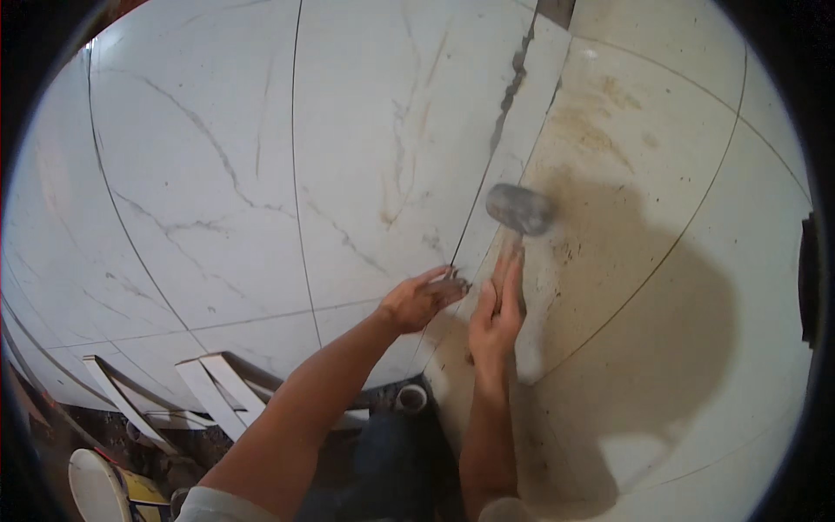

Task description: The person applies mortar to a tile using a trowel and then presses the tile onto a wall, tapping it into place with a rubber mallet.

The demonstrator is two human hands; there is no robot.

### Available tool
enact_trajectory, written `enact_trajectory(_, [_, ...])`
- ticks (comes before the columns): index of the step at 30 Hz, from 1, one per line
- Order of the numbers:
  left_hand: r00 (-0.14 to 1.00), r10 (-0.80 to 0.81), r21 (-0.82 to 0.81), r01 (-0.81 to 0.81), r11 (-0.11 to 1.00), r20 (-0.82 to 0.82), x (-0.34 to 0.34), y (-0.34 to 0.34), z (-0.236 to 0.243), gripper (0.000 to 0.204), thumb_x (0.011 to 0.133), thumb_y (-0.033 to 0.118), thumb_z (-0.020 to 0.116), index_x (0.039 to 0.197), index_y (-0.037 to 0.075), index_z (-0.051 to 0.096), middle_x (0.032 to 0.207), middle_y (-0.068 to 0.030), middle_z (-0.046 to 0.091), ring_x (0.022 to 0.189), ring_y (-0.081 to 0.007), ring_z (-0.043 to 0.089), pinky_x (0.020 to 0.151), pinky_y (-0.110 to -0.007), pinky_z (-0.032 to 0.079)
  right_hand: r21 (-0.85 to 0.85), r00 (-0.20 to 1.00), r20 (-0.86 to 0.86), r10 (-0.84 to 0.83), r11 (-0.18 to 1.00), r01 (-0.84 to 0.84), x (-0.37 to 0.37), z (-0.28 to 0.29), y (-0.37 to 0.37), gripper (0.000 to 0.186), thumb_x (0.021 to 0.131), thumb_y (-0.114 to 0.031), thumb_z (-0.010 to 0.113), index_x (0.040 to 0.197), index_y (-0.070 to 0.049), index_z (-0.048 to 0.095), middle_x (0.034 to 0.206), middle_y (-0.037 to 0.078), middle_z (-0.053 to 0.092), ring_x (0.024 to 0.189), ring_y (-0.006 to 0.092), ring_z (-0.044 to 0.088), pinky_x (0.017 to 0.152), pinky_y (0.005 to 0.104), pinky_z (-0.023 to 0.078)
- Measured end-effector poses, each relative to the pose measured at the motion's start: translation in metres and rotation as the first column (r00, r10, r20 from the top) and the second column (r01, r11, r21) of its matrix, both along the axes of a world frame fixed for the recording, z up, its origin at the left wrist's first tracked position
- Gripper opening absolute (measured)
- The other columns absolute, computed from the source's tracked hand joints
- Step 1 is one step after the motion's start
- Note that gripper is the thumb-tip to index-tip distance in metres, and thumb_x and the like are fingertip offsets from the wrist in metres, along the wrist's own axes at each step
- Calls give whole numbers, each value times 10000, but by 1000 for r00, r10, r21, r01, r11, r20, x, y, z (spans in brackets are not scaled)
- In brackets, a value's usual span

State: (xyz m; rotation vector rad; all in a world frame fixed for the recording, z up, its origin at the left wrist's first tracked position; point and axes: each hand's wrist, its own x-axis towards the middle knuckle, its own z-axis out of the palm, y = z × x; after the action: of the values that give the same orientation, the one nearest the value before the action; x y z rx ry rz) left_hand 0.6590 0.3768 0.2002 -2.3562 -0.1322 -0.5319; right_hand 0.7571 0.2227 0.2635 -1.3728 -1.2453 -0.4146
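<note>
A rubber mallet [519, 210] with a grey, motion-blurred head is in my right hand [497, 322], whose fingers wrap round its handle. The head is over the line where a narrow white tile strip [491, 209] meets the cream tiles [635, 287]. To the left of the mallet, my left hand [422, 300] has its fingers stretched out. Their dirty tips rest at the strip, beside its dark joint with the large white grey-veined tiles [226, 157]. Whether those fingertips press on the strip or only lie near it, I cannot tell.
At lower left, cut white tile strips [209, 391] lean against the veined tiles. A white and yellow bucket [113, 487] stands below them. An open round pipe end [410, 398] shows beside dark rubble. Brown smears and my shadow cover part of the cream tiles.
</note>
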Motion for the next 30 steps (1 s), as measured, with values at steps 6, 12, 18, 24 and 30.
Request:
enact_trajectory(6, [1000,-16,-34,16,999,24,-1,-2,-2,571,980,256,476,1540,151,445,1570,26,470,1491,-93,328,1303,-398,118,75,999,-16,48,996,-46,8,-3,4,550,1033,-70,499,1487,188,326,1442,309,544,1310,431,571,1070,445,458])
enact_trajectory(12, [999,-33,-42,31,999,-30,2,-1,-2,589,965,236,500,1545,155,439,1573,29,468,1488,-100,339,1306,-407,108,73,988,144,-49,997,39,16,-14,9,593,1049,-70,467,1569,99,237,1443,272,555,1052,291,684,887,355,536])
enact_trajectory(18, [999,-9,-61,6,998,-52,2,-1,5,592,978,254,494,1557,155,418,1583,54,451,1503,-84,311,1308,-411,94,119,978,173,-115,988,95,28,-27,10,575,1060,-78,452,1572,85,249,1501,252,508,927,225,622,755,316,506])
enact_trajectory(24, [996,43,-12,-44,999,-79,-3,-7,4,587,1001,273,463,1578,193,385,1609,71,411,1508,-78,293,1310,-408,61,128,987,-135,92,989,-75,8,-27,-14,555,1051,-88,472,1532,126,297,1553,311,415,1441,424,428,1150,455,373])
enact_trajectory(30, [994,60,0,-60,998,-95,0,-4,-2,589,1008,290,448,1584,194,374,1617,75,396,1510,-76,281,1310,-428,38,15,982,-156,108,994,-107,14,-38,-26,602,1060,-68,460,1596,55,215,1555,258,449,1448,315,443,1148,387,366])
